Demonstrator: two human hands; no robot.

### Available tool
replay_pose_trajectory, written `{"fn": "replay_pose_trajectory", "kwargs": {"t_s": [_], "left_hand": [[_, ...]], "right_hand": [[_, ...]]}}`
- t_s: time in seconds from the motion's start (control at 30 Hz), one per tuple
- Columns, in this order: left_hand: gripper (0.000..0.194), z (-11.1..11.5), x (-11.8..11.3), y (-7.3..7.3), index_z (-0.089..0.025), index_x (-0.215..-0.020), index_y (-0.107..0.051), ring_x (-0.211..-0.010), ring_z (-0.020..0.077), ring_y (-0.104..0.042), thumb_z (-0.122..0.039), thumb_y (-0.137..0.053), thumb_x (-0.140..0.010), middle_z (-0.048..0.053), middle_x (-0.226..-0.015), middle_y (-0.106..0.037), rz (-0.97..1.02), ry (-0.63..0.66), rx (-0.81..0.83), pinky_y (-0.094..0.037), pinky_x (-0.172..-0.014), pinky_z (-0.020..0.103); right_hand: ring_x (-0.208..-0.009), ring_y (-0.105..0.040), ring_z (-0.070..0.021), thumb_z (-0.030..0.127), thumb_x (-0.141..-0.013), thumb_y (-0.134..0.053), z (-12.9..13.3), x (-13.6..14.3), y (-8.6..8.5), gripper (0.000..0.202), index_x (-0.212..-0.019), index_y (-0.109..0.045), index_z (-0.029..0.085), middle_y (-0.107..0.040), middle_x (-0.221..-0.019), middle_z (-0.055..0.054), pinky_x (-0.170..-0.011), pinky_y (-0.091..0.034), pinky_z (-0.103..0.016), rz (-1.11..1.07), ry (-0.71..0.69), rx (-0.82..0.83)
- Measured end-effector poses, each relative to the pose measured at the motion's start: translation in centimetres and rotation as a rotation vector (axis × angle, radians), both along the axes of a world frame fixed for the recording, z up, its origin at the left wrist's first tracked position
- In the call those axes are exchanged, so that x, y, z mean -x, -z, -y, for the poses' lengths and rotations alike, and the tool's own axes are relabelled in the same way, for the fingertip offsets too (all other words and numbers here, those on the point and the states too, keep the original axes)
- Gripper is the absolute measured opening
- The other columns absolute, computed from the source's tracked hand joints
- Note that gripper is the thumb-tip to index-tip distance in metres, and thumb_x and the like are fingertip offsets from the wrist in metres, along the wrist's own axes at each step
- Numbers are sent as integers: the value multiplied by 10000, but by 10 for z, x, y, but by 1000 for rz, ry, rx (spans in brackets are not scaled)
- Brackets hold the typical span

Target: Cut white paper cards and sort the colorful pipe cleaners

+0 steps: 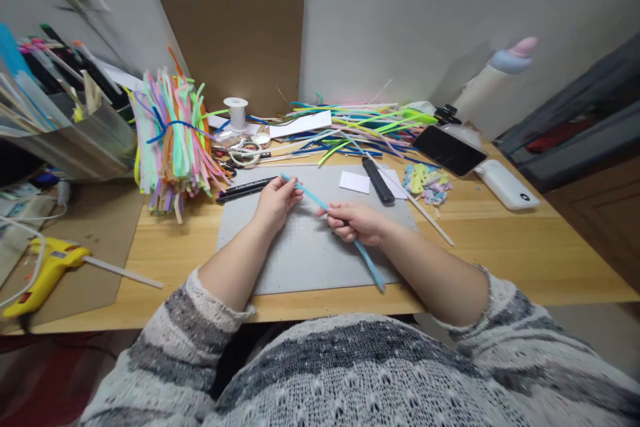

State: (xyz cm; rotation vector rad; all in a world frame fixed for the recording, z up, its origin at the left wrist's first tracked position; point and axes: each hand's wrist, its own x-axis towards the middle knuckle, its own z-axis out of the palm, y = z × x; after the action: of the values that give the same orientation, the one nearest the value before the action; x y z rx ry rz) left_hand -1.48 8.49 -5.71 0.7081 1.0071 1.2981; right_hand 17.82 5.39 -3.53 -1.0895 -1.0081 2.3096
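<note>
A light blue pipe cleaner (369, 263) runs slantwise between my two hands above the grey mat (295, 260). Its upper left end is pinched in the fingertips of my left hand (278, 201). Farther along, the fingers of my right hand (359, 221) are closed around it, and the thicker lower end sticks out below that hand toward the desk's front edge. Just left of my left hand lie black pens (245, 189). A small white card (355, 182) and a black box cutter-like tool (378, 180) lie beyond my right hand.
A tied bundle of coloured pipe cleaners (175, 140) stands at left, near a yellow glue gun (50, 270). Loose pipe cleaners (360, 123) spread along the wall beside a white spool (237, 113). A phone (450, 150), white power bank (509, 185) and pastel scraps (427, 183) lie at right.
</note>
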Motion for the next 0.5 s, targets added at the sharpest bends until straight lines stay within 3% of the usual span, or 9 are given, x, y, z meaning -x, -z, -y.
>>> {"fn": "replay_pose_trajectory", "kwargs": {"t_s": [0.17, 0.3, 0.4, 0.5], "left_hand": [[288, 7, -6, 2, -130, -806, -592, -546, 69, -592, -278, -764, -629, -18, -651, -632, -43, 63, -13, -482, -536, 178], [296, 22, -19, 4, -97, -748, -619, -476, 87, -557, -291, -782, -595, 11, -555, -619, -112, 220, -1, -427, -465, 186], [270, 33, -28, 3, -90, -743, -618, -462, 63, -521, -290, -759, -629, 17, -563, -617, -152, 276, -29, -386, -455, 169], [302, 36, -31, 1, -119, -880, -591, -503, 66, -554, -265, -732, -657, -25, -627, -589, -170, 250, -77, -423, -500, 179]], "right_hand": [[-355, -284, -25, 215, -898, -471, 7, -16, 2, 126, -964, -549, 141, -414, -552, 64, -332, -175, -131, 70, -100, 2], [-406, -434, -63, 315, -897, -495, 9, -9, -1, 142, -926, -529, 180, -499, -609, 37, -339, -307, -153, 34, -34, -65], [-347, -363, -44, 314, -879, -519, 6, 2, 1, 144, -839, -510, 176, -468, -544, 60, -306, -236, -137, -2, 14, -90], [-314, -295, -29, 304, -872, -514, 3, 7, 4, 143, -809, -494, 178, -421, -493, 82, -302, -175, -124, -18, 30, -72]]}}
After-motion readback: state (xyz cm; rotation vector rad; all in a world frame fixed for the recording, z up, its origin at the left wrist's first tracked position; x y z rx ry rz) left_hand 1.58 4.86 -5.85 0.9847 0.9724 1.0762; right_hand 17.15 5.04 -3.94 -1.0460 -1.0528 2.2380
